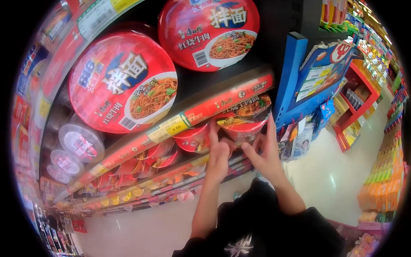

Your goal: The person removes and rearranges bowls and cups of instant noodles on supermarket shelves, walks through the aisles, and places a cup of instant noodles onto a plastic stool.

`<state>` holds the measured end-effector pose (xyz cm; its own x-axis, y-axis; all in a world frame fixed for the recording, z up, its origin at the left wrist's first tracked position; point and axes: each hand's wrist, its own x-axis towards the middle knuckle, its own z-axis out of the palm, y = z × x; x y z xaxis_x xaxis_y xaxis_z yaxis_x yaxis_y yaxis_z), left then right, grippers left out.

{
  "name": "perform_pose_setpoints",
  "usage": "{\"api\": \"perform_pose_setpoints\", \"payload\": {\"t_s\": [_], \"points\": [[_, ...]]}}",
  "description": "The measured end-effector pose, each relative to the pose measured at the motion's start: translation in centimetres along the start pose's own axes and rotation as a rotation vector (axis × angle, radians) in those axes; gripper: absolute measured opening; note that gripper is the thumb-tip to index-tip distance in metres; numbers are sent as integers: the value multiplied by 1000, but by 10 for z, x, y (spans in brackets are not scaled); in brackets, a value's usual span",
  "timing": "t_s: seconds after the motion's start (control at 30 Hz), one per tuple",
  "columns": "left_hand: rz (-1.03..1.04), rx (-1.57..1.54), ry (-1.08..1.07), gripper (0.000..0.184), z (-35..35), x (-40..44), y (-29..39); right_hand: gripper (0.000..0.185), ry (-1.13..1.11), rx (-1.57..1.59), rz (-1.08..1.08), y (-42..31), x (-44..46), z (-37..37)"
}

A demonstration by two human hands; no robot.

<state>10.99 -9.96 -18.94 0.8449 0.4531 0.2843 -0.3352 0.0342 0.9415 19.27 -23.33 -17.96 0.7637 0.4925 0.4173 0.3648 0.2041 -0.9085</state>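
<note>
A red noodle cup (243, 124) with a dark lid sits tilted at the right end of the lower shelf, between my two hands. My left hand (218, 152) is at its left side, fingers pointing up along the cup. At its right side, my right hand (264, 154) has its fingers against the cup, with the thumb below. Another red cup (192, 139) stands just left of my left hand. Above runs a red shelf edge (203, 110) with a yellow price tag (168, 128).
Two large red noodle bowls (124, 83) (209, 34) rest on the upper shelf. Clear plastic tubs (81, 142) are at the left. A blue display rack (289, 79) stands close on the right, with hanging packets (299, 137). A red display (357, 105) is farther off.
</note>
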Motion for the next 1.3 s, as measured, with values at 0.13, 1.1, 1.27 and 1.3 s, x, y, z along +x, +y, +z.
{"api": "perform_pose_setpoints", "payload": {"t_s": [0.13, 1.1, 1.27, 1.3], "points": [[-28, 18, 89, 82, -3, -6, -7, 103, -23, 7, 33, -5, -21, -1], [358, 72, 240, 124, -2, -106, 5, 122, -140, 609, 138, 18, -104, -20], [490, 64, 166, 114, -1, -119, 1, 144, -507, 776, 306, 15, -107, -39], [480, 44, 172, 109, 1, -122, 1, 145, -543, 766, 242, 17, -107, -42]]}}
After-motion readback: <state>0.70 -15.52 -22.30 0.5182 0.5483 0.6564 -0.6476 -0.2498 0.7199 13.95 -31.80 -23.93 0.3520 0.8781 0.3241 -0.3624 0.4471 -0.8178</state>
